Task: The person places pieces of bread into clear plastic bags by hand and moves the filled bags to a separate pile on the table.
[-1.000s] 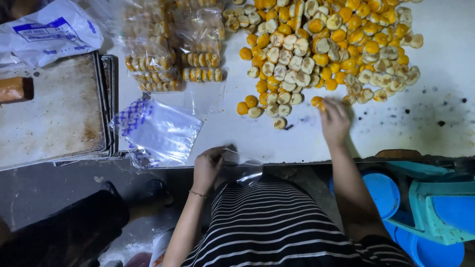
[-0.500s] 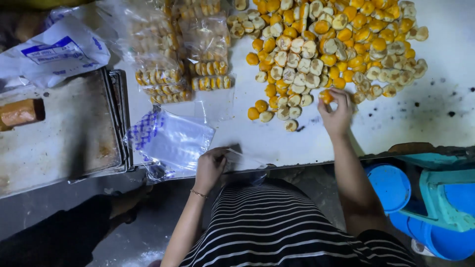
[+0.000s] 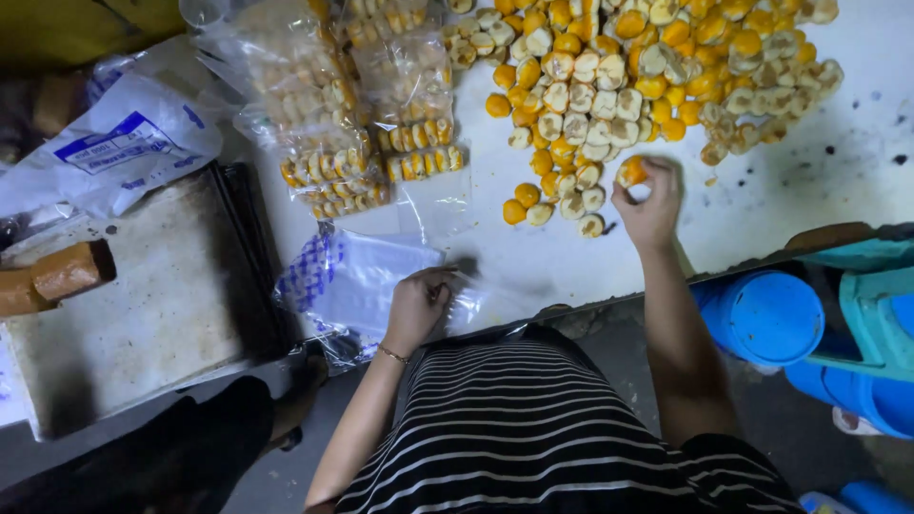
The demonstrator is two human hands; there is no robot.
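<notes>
Head view: right hand point(image 3: 649, 202) pinches one orange cookie point(image 3: 632, 172) between fingertips, at the near edge of the cookie pile point(image 3: 636, 76) on the white table point(image 3: 819, 181). Left hand point(image 3: 419, 305) sits well left of the pile and nearer the person, fingers closed on the edge of an empty clear bag point(image 3: 367, 281) lying flat on the table. Filled cookie bags point(image 3: 367, 124) are stacked just left of the pile, touching its left edge. Metal tray point(image 3: 143, 295) lies further left of the pile, past the empty bag. Blue stools point(image 3: 762, 319) sit below the pile, under the table edge.
</notes>
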